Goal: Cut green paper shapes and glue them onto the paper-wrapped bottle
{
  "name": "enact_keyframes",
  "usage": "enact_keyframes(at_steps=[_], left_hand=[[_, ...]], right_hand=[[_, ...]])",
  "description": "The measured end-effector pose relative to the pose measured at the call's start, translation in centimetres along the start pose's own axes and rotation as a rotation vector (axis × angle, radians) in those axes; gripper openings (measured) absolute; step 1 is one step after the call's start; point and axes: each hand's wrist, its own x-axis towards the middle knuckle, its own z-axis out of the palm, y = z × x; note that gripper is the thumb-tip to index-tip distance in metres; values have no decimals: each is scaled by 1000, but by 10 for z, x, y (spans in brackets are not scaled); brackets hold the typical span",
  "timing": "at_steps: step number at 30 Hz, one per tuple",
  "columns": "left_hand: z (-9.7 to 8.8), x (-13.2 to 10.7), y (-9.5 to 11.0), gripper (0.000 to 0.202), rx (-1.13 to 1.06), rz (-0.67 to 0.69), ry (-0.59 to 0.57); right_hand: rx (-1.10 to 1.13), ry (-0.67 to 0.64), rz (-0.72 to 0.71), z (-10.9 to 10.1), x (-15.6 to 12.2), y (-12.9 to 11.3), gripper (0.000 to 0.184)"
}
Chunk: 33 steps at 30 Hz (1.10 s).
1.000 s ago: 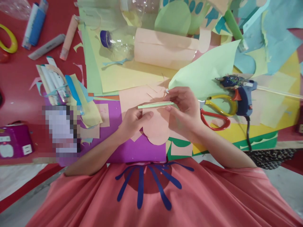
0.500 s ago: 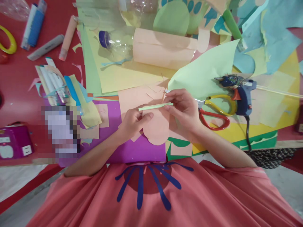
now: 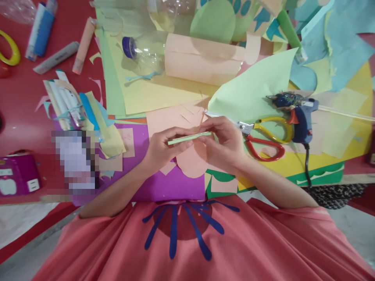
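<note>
Between my two hands is a narrow folded strip of pale green paper (image 3: 190, 138), lying nearly level with its right end slightly higher. My left hand (image 3: 166, 146) pinches its left part, and the fingers of my right hand (image 3: 224, 138) close on its right end. Below the strip lies a peach paper cutout (image 3: 191, 164) with a rounded bottom edge, partly covered by my fingers. Scissors (image 3: 265, 136) with one yellow and one red handle rest just right of my right hand, blades pointing left.
A clear bottle wrapped in peach paper (image 3: 205, 58) lies beyond my hands. To the right is a blue glue gun (image 3: 303, 121) with its cord hanging down. Markers (image 3: 66, 101), a pixelated phone-like object (image 3: 76, 162) and a purple box (image 3: 20, 175) are at left. Paper scraps surround my hands.
My left hand's fingers have come up behind the strip, and my right hand has shifted slightly down and left. The strip is a little lower, and more of the scissor blades shows.
</note>
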Motion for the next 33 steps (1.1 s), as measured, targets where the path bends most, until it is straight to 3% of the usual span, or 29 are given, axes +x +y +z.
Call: enact_keyframes(at_steps=[13, 24, 33], left_hand=[[0, -2, 2, 24, 56, 42, 54], [-1, -2, 1, 10, -12, 70, 62], [0, -1, 1, 17, -13, 59, 87]], right_hand=[[0, -79, 55, 0, 6, -8, 26], [20, -104, 28, -3, 5, -6, 9], [39, -67, 20, -3, 5, -5, 5]])
